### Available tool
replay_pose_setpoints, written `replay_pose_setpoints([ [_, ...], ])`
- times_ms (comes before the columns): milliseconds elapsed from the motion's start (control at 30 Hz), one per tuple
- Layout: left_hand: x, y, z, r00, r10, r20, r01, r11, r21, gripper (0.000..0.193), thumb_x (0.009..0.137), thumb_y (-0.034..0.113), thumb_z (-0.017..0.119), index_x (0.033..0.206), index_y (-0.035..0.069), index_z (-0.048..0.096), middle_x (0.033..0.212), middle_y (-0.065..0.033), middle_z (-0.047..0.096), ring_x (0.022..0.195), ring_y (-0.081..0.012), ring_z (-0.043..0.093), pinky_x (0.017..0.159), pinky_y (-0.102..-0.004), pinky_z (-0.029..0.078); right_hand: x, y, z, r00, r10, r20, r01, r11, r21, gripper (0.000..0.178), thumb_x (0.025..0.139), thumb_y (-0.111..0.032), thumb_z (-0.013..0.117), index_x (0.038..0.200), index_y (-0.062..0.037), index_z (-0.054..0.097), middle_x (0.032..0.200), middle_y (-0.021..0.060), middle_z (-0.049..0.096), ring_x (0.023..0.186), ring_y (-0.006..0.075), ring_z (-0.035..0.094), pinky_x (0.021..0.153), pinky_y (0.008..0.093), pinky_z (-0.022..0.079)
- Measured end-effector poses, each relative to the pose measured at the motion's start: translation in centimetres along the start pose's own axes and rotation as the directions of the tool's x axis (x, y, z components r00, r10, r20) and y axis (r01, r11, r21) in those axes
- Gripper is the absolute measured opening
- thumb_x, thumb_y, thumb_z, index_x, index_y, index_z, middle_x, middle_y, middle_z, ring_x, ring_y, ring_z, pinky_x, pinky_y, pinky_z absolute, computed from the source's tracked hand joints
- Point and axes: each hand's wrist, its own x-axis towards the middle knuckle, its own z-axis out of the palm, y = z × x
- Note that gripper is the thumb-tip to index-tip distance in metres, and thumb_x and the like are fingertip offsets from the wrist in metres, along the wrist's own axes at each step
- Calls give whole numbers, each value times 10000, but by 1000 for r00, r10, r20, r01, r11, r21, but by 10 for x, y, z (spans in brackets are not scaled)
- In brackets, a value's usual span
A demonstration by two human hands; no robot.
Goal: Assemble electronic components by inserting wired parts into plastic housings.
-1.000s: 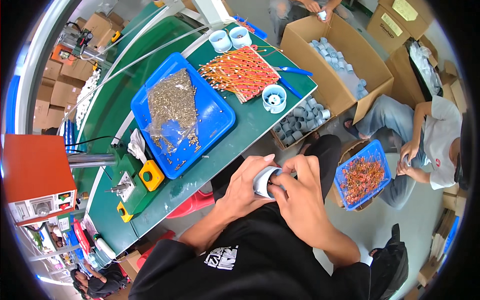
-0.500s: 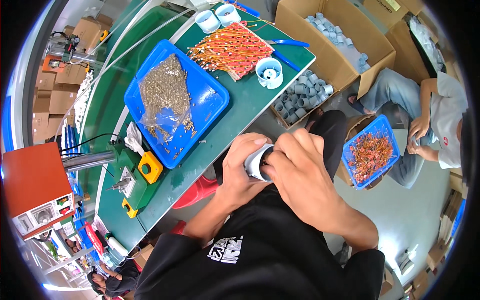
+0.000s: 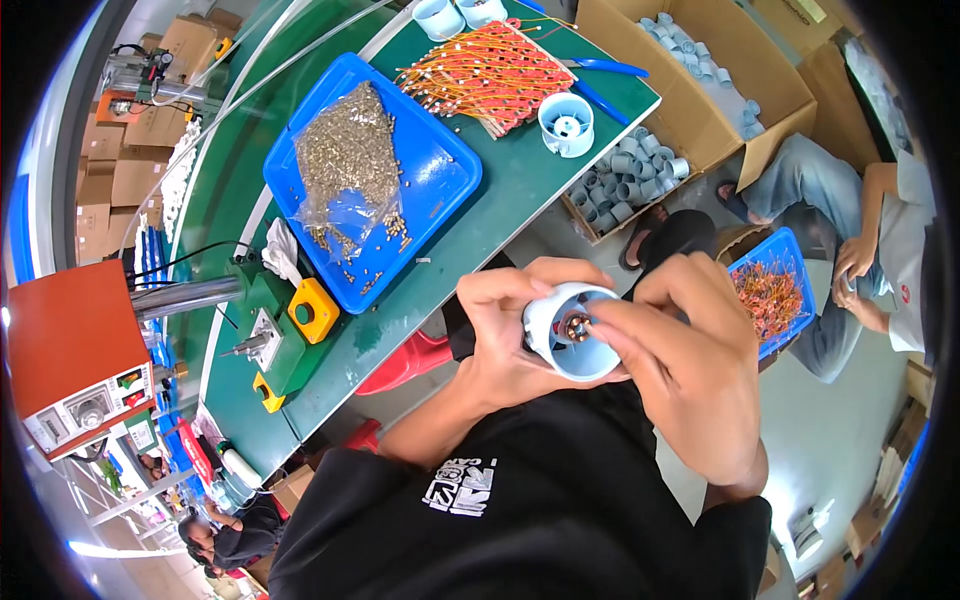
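Note:
In front of my body, my left hand (image 3: 500, 345) is wrapped round a light blue plastic cup-shaped housing (image 3: 585, 360), its open mouth tilted up toward me. Thumb and fingers of my right hand (image 3: 695, 365) pinch at a small part with copper-coloured ends (image 3: 575, 327) inside the cup. What exactly the right fingertips grip is partly hidden by the fingers. On the green bench nearby stands a similar light blue housing (image 3: 566, 126) with a round centre post.
A blue tray (image 3: 440, 170) holds a plastic bag of small brass parts (image 3: 350, 145). Beyond it lie orange-wired parts (image 3: 485, 75) and blue-handled pliers (image 3: 610, 68). A green press fixture (image 3: 285, 345) stands left. Cartons of blue housings (image 3: 640, 175) and a seated person (image 3: 870, 240) are at right.
My right hand has drawn back from covering the housing's mouth, so its inside now shows. The housing has tipped toward me, and the whole view has shifted slightly.

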Motion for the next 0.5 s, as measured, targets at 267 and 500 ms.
replay_pose_setpoints([
  [267,-2,2,-3,997,-77,30,74,994,82,834,633,81,878,1153,118,227,1105,-270,549,940,-287,634,789,-368,530,-1,10,4,997,11,75,-11,1000,5,110,741,-82,687,795,-35,605,793,77,473,739,272,491,672,384,390],
  [500,-6,-9,-9,986,145,77,-160,953,258,716,717,177,828,1131,95,249,1065,-262,588,950,-340,611,805,-398,493,0,1,10,983,-120,140,158,941,-298,186,621,-144,704,700,-46,567,701,50,432,680,212,469,610,346,357],
])
